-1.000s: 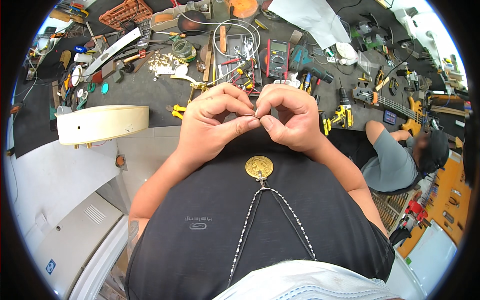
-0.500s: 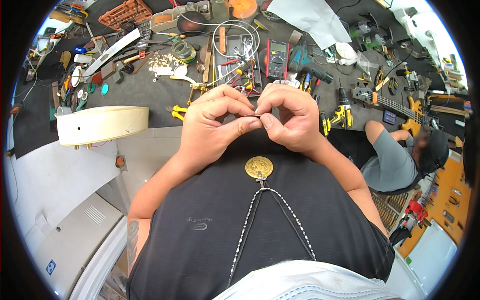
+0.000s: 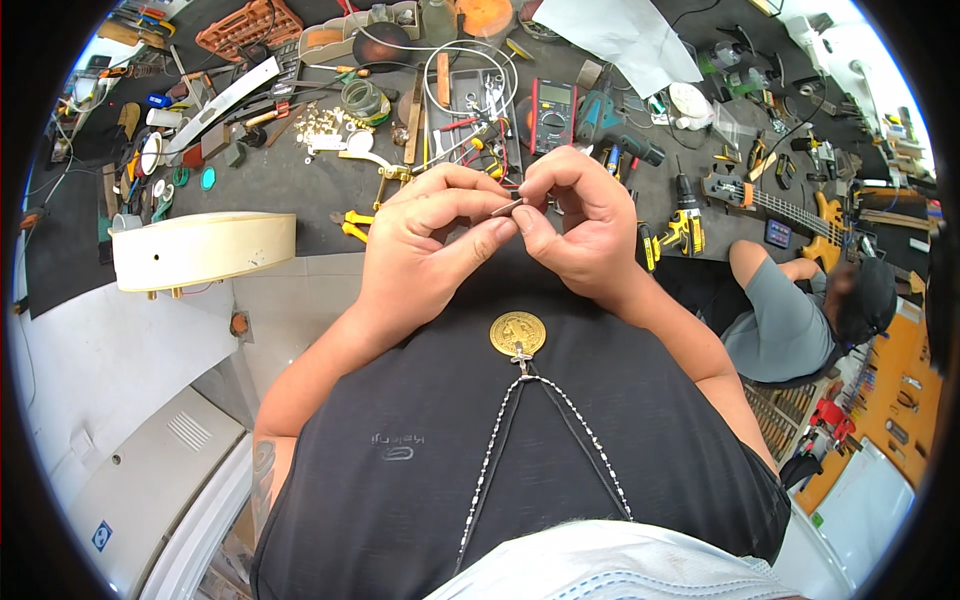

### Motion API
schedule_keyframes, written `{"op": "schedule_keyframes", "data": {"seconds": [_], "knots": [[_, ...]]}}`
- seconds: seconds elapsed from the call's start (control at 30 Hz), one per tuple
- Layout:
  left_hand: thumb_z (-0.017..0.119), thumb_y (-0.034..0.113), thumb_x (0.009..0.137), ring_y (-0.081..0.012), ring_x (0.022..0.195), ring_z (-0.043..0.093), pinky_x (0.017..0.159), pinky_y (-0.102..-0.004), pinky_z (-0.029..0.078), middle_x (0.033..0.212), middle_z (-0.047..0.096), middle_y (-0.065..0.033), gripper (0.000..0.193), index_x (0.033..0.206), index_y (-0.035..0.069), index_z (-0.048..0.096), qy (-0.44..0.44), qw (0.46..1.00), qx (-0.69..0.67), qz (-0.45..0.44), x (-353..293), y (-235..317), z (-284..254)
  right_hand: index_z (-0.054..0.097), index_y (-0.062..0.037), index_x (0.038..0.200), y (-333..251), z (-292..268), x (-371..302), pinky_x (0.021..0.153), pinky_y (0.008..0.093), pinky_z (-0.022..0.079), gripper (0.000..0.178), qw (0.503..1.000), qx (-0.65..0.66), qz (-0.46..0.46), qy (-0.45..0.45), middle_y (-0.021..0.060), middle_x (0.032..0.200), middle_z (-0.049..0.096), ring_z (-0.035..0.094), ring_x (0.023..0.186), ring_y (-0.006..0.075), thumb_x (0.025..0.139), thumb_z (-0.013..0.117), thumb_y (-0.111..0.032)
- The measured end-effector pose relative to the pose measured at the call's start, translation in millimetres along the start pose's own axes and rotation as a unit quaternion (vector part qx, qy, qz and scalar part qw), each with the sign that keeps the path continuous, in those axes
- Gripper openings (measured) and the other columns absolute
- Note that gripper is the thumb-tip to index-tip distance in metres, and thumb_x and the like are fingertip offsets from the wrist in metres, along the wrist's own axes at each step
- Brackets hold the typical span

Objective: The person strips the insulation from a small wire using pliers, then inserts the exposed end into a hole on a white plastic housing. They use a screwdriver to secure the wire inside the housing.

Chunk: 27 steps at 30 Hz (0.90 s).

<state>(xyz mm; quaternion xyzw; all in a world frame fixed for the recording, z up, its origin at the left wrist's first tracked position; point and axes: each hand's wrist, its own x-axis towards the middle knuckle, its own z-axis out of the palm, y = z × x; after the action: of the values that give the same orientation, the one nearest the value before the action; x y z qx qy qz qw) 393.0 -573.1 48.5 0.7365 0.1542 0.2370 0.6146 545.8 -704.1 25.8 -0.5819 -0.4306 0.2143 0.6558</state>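
**Two hands pinch one tiny metal piece**

Both of our hands are up in front of our chest, close together and touching. Our left hand (image 3: 425, 245) is curled, with thumb and pointer finger pinched on a small thin metal piece (image 3: 507, 208). Our right hand (image 3: 580, 225) is curled too, and its fingertips pinch the other end of the same piece. The piece is so small that we cannot tell what it is. It sits up in the air, above the dark tabletop (image 3: 290, 180) and not on it.

Below our hands a round gold medal (image 3: 517, 333) hangs on a chain over our black shirt (image 3: 450, 450). On the tabletop, past our hands, lie yellow pliers (image 3: 352, 222), a meter with a screen (image 3: 553, 113) and a yellow drill (image 3: 686, 225). A cream guitar body (image 3: 200, 250) lies to our left. Another person (image 3: 800, 310) sits low on our right.
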Motion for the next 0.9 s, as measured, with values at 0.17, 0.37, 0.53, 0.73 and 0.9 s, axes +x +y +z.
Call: {"op": "schedule_keyframes", "data": {"seconds": [0.17,0.37,0.53,0.73,0.9], "knots": [[0.083,-0.003,0.086,-0.0210,0.092,0.074,0.079,-0.0326,0.059,0.105,0.077,-0.0101,0.019,0.104,0.003,0.082,0.011,0.997,0.054,0.061,1,1,-1,0.066,-0.0060,0.096,4,-6,0,0.069,0.0310,0.052,0.022,0.997,-0.050,-0.059,-0.008,0.0044,0.086,0.065,0.062,0.077,0.0170,0.082,0.082,0.002],[0.084,-0.008,0.079,-0.0260,0.088,0.075,0.075,-0.0348,0.060,0.104,0.076,-0.0114,0.026,0.102,0.002,0.079,0.026,0.970,0.162,0.180,5,1,-1,0.067,-0.0064,0.095,-3,-7,2,0.067,0.0320,0.053,0.022,0.991,-0.074,-0.110,-0.019,0.0056,0.087,0.068,0.064,0.075,0.0191,0.082,0.082,0.002],[0.084,-0.009,0.077,-0.0276,0.089,0.076,0.076,-0.0364,0.061,0.104,0.076,-0.0124,0.026,0.101,0.000,0.077,0.026,0.955,0.196,0.220,4,7,0,0.069,-0.0056,0.096,-7,-7,2,0.066,0.0322,0.054,0.025,0.985,-0.098,-0.142,-0.012,0.0066,0.087,0.070,0.065,0.074,0.0198,0.079,0.084,0.003],[0.083,-0.010,0.075,-0.0293,0.092,0.076,0.079,-0.0378,0.062,0.107,0.076,-0.0126,0.028,0.101,-0.001,0.076,0.025,0.939,0.232,0.254,4,10,-1,0.069,-0.0039,0.096,-7,-7,3,0.065,0.0307,0.055,0.024,0.978,-0.106,-0.177,-0.006,0.0078,0.087,0.070,0.065,0.074,0.0196,0.078,0.084,0.004],[0.083,-0.010,0.075,-0.0298,0.093,0.076,0.079,-0.0381,0.062,0.107,0.076,-0.0126,0.029,0.102,-0.001,0.076,0.025,0.937,0.232,0.260,3,10,-2,0.069,-0.0033,0.096,-6,-7,3,0.066,0.0306,0.055,0.024,0.980,-0.099,-0.170,-0.010,0.0082,0.088,0.070,0.065,0.074,0.0197,0.079,0.086,0.003]]}}
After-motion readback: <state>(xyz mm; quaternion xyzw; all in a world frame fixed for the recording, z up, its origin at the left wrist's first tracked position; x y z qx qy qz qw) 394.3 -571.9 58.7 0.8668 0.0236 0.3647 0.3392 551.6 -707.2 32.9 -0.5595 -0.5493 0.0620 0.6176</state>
